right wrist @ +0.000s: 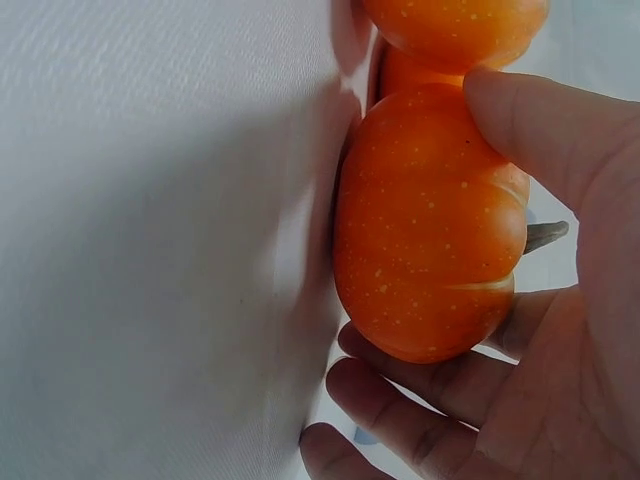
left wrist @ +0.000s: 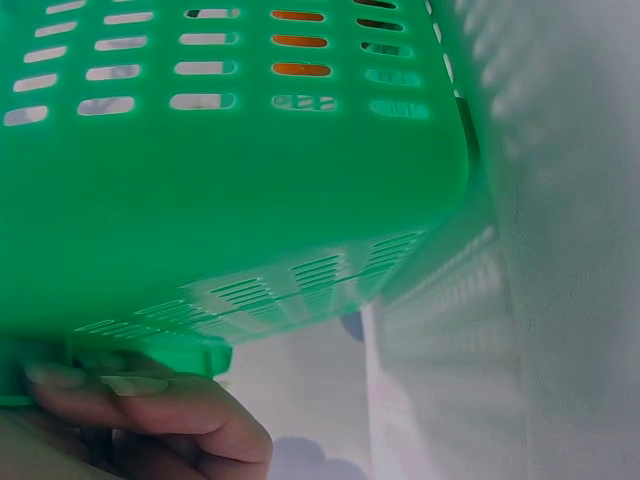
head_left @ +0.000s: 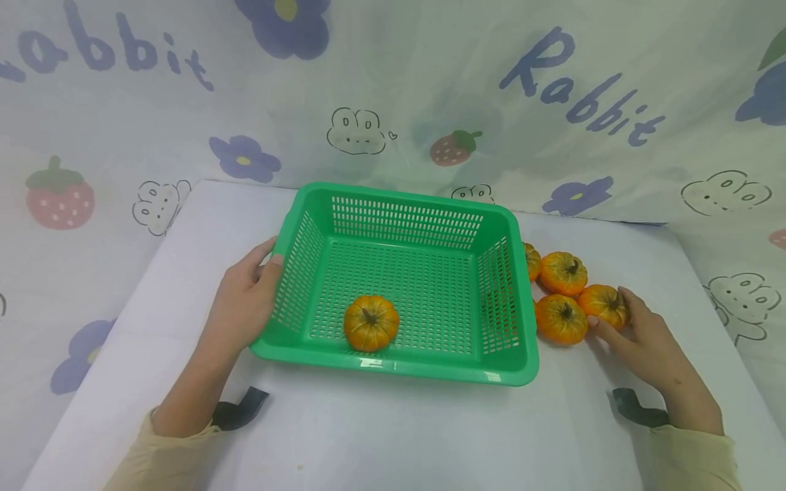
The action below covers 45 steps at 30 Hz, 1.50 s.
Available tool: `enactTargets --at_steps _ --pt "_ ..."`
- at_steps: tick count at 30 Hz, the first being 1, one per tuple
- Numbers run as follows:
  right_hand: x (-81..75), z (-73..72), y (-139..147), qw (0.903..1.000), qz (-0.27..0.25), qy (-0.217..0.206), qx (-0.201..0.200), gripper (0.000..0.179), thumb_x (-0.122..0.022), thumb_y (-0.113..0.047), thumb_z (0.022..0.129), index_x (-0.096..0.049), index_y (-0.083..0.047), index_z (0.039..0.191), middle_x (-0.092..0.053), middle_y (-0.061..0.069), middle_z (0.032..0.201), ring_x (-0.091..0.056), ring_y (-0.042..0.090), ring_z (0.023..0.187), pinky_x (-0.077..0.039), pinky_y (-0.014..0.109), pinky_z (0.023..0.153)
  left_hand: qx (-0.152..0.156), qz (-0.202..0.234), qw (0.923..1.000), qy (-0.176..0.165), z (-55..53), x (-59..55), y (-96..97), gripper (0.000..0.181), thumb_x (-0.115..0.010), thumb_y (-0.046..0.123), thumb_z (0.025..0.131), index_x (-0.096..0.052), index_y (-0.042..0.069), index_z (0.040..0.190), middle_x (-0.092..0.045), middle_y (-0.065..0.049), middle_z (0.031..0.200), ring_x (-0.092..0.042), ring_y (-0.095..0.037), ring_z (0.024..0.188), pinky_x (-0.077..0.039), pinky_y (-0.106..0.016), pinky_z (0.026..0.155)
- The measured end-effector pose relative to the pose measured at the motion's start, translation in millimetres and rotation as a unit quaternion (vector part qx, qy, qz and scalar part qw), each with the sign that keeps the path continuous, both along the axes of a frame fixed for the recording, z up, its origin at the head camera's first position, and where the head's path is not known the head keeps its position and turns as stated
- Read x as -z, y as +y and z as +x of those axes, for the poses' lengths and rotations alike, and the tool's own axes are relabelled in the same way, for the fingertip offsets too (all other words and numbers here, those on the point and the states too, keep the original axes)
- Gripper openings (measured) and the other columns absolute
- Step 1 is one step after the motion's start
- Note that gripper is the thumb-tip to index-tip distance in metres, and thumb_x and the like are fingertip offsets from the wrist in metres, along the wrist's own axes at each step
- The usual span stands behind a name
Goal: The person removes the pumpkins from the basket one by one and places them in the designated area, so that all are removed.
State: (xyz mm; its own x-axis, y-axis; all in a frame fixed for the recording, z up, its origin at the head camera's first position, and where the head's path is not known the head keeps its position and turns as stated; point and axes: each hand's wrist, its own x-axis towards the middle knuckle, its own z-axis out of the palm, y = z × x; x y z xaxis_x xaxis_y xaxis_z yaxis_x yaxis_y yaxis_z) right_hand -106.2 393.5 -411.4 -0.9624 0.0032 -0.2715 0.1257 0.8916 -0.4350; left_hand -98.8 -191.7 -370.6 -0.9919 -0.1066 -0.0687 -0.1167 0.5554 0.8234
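A green plastic basket (head_left: 393, 368) with slotted walls stands in the middle of the table. One small orange pumpkin (head_left: 371, 323) lies inside it, near the front wall. My left hand (head_left: 245, 300) grips the basket's left rim, thumb on top; its curled fingers (left wrist: 190, 410) show beneath the rim in the left wrist view. Beyond the basket's right side, my right hand (head_left: 653, 348) holds another pumpkin (right wrist: 430, 230) between thumb and fingers, and that pumpkin still rests on the table. Touching or close beside it are more pumpkins (head_left: 561, 319), one partly hidden by the basket wall.
A white cloth covers the table (head_left: 399, 436). Behind it hangs a pale curtain (head_left: 405, 82) printed with rabbits, flowers and strawberries. Dark curved pieces (head_left: 242, 409) sit by both wrists.
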Motion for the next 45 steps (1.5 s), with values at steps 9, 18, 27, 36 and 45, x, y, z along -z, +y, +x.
enactTargets --at_steps 9,18,27,36,45 --pt "1.0 -0.4 -0.8 1.0000 0.001 0.004 0.000 0.103 -0.056 -0.059 0.104 -0.005 0.011 0.161 -0.021 0.048 0.154 -0.024 0.069 0.137 -0.028 0.083 0.099 -0.001 -0.001 1.0000 0.002 -0.6 0.7 0.1 0.063 -0.032 0.047 0.113 -0.029 0.012 0.166 -0.071 -0.025 0.112 -0.070 -0.026 0.070 -0.058 -0.038 0.055" --pt "1.5 0.2 -1.4 0.9999 0.001 0.014 -0.005 0.102 -0.056 -0.057 0.104 -0.007 0.011 0.161 -0.023 0.048 0.154 -0.026 0.069 0.136 -0.029 0.082 0.099 -0.001 -0.002 1.0000 0.002 -0.7 1.6 -0.9 0.064 -0.032 0.048 0.113 -0.029 0.014 0.166 -0.071 -0.025 0.113 -0.070 -0.026 0.069 -0.057 -0.038 0.055" --pt "2.4 -0.2 0.6 0.9999 -0.002 0.012 -0.007 0.102 -0.056 -0.057 0.105 -0.006 0.011 0.161 -0.022 0.049 0.154 -0.025 0.070 0.136 -0.028 0.083 0.099 -0.003 -0.004 1.0000 0.002 -0.6 0.3 0.2 0.063 -0.031 0.047 0.113 -0.029 0.013 0.166 -0.071 -0.025 0.114 -0.069 -0.026 0.069 -0.057 -0.038 0.055" --pt "1.7 -0.1 -0.8 1.0000 0.004 0.007 0.001 0.104 -0.056 -0.059 0.104 -0.006 0.011 0.161 -0.021 0.048 0.154 -0.024 0.070 0.136 -0.028 0.083 0.099 -0.001 -0.003 1.0000 -0.003 -0.4 -1.2 0.7 0.063 -0.031 0.047 0.113 -0.028 0.013 0.166 -0.071 -0.025 0.113 -0.069 -0.026 0.070 -0.057 -0.037 0.055" --pt "-1.0 0.7 1.6 1.0000 -0.004 -0.002 -0.007 0.104 -0.057 -0.058 0.104 -0.002 0.009 0.162 -0.019 0.048 0.155 -0.022 0.071 0.137 -0.026 0.084 0.099 -0.002 -0.005 1.0000 -0.005 -0.6 -0.5 0.0 0.064 -0.031 0.048 0.113 -0.028 0.013 0.166 -0.071 -0.025 0.115 -0.070 -0.026 0.071 -0.057 -0.037 0.056"
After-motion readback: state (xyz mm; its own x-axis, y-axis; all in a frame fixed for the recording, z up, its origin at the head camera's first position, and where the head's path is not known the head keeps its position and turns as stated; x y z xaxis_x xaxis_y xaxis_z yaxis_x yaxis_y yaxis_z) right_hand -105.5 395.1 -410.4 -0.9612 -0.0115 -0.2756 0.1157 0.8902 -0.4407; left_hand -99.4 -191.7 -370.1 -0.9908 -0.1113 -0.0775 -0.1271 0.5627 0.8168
